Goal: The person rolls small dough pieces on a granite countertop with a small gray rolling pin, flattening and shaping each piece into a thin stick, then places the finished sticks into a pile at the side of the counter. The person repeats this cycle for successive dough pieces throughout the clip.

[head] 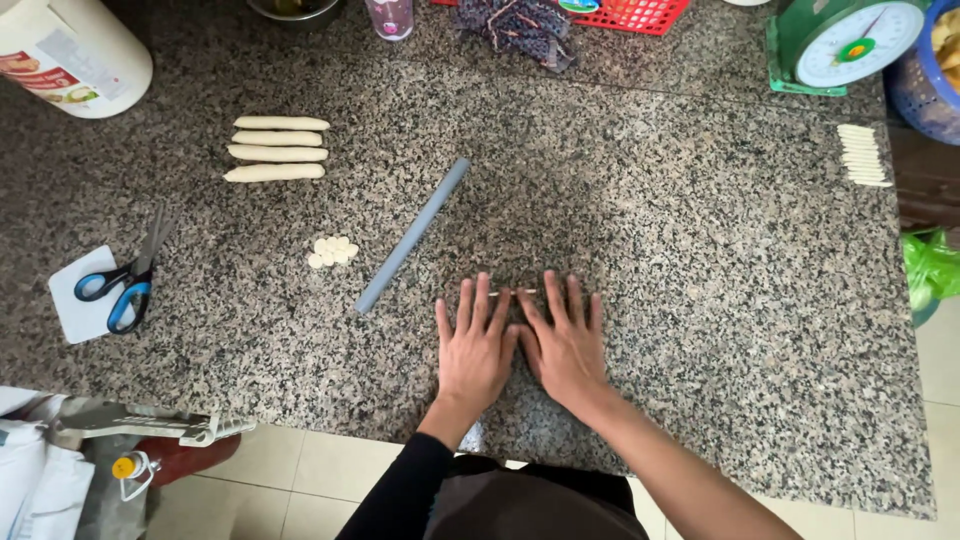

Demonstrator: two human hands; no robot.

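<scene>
Here, both hands lie flat, palm down, side by side on the speckled granite counter (700,300). The left hand (473,345) and the right hand (565,340) touch at the thumbs, with their fingers spread and stretched forward. Neither hand closes around anything; both are open and press down on a thin dough strip (512,292), which lies crosswise under the fingertips. Only a short pale piece of it shows, in the gap between the two hands.

Just left of the left hand, a grey rod (412,236) lies at a slant on the counter, apart from the fingers. Further left sits a small heap of dough bits (333,251), and beyond it four thick dough logs (277,149) lie in a neat stack of rows. Blue-handled scissors (128,283) rest on a white card (80,315) near the left edge.

At the far right edge, a row of thin finished sticks (863,155) lies well apart from the hands. Behind them stands a green scale (850,42), and a red basket (640,14) sits at the back. A large white tub (70,50) stands in the far left corner.
</scene>
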